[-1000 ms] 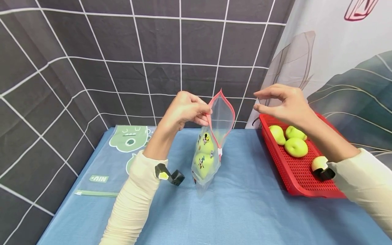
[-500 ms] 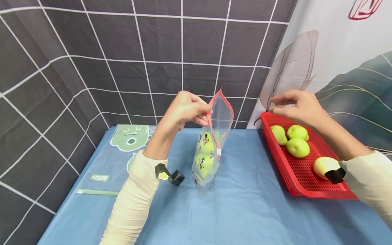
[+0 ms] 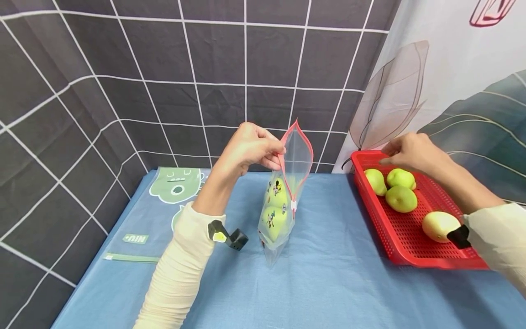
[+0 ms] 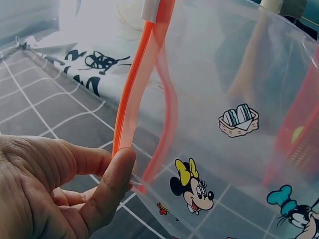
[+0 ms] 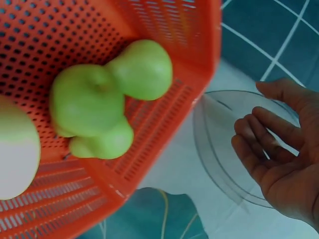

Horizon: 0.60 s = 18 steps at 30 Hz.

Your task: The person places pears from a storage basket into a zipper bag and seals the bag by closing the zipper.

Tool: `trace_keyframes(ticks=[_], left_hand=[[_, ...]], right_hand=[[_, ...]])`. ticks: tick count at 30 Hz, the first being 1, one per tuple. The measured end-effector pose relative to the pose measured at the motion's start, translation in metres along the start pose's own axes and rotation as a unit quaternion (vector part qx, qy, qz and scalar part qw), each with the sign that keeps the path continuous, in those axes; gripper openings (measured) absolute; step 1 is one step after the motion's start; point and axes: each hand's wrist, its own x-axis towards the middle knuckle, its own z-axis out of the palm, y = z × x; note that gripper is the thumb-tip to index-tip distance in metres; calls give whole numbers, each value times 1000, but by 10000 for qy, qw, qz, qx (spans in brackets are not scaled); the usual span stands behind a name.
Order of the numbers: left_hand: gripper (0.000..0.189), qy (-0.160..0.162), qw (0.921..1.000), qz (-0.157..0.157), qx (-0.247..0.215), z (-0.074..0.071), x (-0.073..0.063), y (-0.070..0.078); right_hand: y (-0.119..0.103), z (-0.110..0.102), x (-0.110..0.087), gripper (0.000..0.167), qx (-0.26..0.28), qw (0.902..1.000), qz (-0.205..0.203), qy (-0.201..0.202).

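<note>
My left hand pinches the red-edged rim of a clear zip bag between thumb and fingers. The bag stands on the blue cloth with its mouth spread; green fruits show through its printed side. Its white slider sits low on the zip. In the left wrist view, the thumb presses against the red zip strip. My right hand hovers over the back of the red basket, fingers loosely bent and holding nothing. Below it lie several green fruits, and a paler yellow-green fruit lies nearer the front.
A flat green-printed zip bag lies at the left on the blue cloth. Dark tiled-pattern curtain hangs behind, with a pale patterned curtain at the right, close behind the basket.
My right hand has moved right and down, from beside the basket to above its fruits. The left hand and the bag it holds have stayed in place.
</note>
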Motion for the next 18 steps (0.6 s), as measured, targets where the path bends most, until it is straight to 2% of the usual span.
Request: trace_keyframes(ticks=[7, 11, 16, 18], left_hand=[[15, -24, 10000, -39, -29, 0, 1, -1], [12, -9, 10000, -26, -16, 0, 1, -1], [10, 36, 10000, -44, 41, -2, 0, -1], [11, 36, 9999, -48, 81, -3, -1, 0]], right_hand=[[13, 9, 3, 36, -339, 9983, 45, -470], [17, 14, 3, 28, -414, 9974, 31, -584], [21, 22, 0, 32, -367, 9970, -6, -685], [24, 27, -2, 27, -420, 9964, 18, -738]])
